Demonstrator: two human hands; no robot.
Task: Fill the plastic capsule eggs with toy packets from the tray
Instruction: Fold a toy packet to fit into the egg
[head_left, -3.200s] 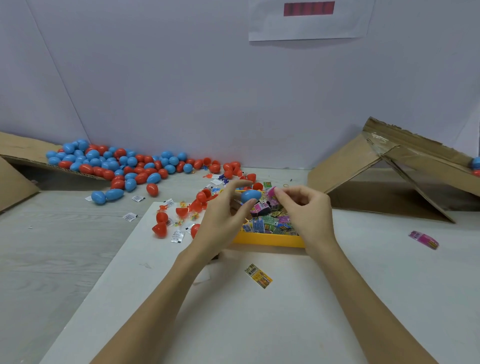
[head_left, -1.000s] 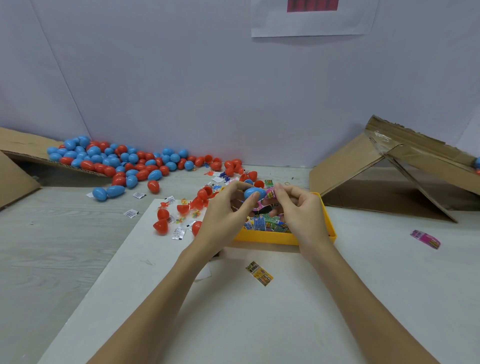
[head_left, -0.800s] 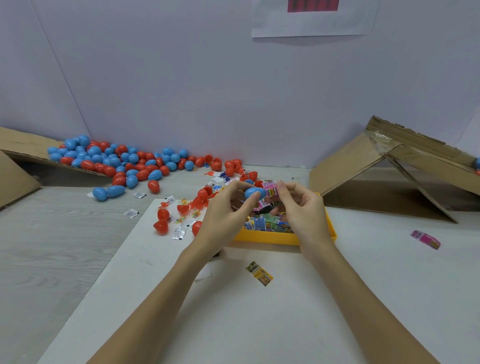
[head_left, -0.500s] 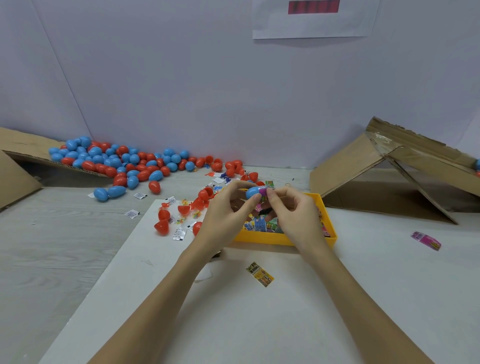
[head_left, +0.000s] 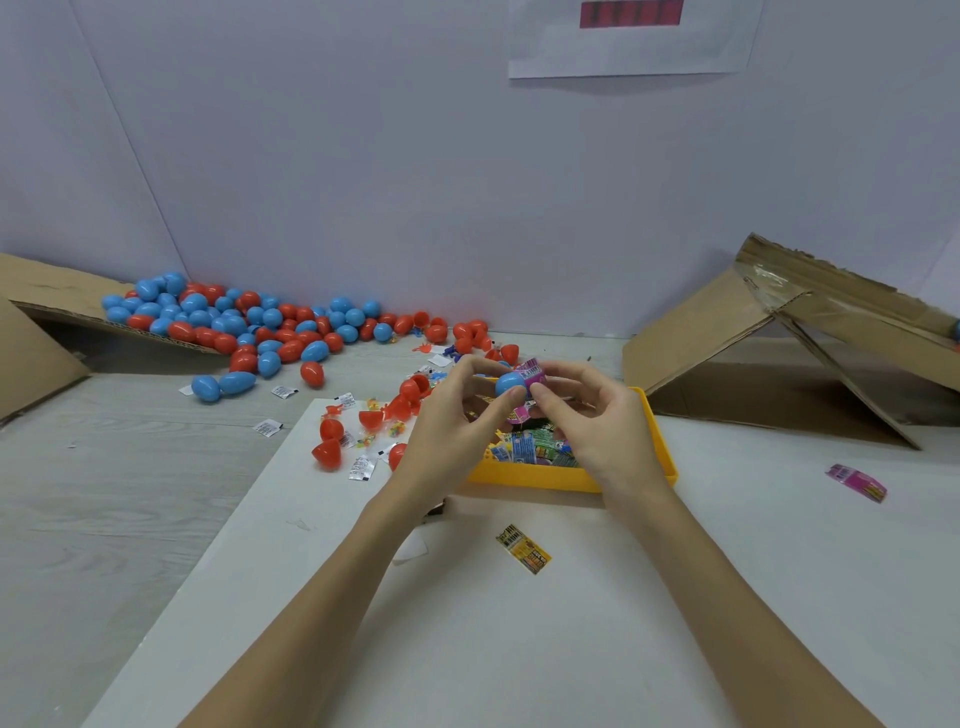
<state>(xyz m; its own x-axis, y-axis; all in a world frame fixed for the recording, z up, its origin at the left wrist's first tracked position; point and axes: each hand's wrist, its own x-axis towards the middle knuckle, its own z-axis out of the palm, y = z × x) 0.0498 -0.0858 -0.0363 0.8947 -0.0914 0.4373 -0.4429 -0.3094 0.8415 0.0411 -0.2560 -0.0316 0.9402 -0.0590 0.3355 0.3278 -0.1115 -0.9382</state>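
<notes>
- Left hand (head_left: 452, 431) is gripping a blue capsule half (head_left: 510, 384) between thumb and curled fingers, holding it up over the yellow tray (head_left: 524, 475). Its open mouth seems to be facing right, toward the other hand; that reads as the reason for the tilt.
- Right hand (head_left: 597, 421) is pinching a pink toy packet (head_left: 532, 375) with thumb and forefinger, its other fingers loosely curled. The packet is touching the right side of the blue half and appears to be going in, partly out of sight. How deep it is sitting I cannot tell.
- Both hands are working above the tray, likely so a dropped packet falls back among the packets (head_left: 530, 448) rather than onto the table.
- The tray is sitting mid-table on the white board (head_left: 571, 623), within easy reach.
- Loose red halves (head_left: 328, 452) are lying just left of the tray, probably kept near for closing.
- A heap of blue and red eggs (head_left: 239, 325) is lying far left, spilling from a cardboard flap (head_left: 47, 286). Whether these are filled or empty I cannot tell.
- 2 stray packets are lying outside the tray: a yellow packet (head_left: 524, 548) near, and a pink stray packet (head_left: 857, 482) at right.
- A folded cardboard box (head_left: 779, 332) is standing far right.
- Judgement: the step in hand is the stuffing; the closing is not yet done.
</notes>
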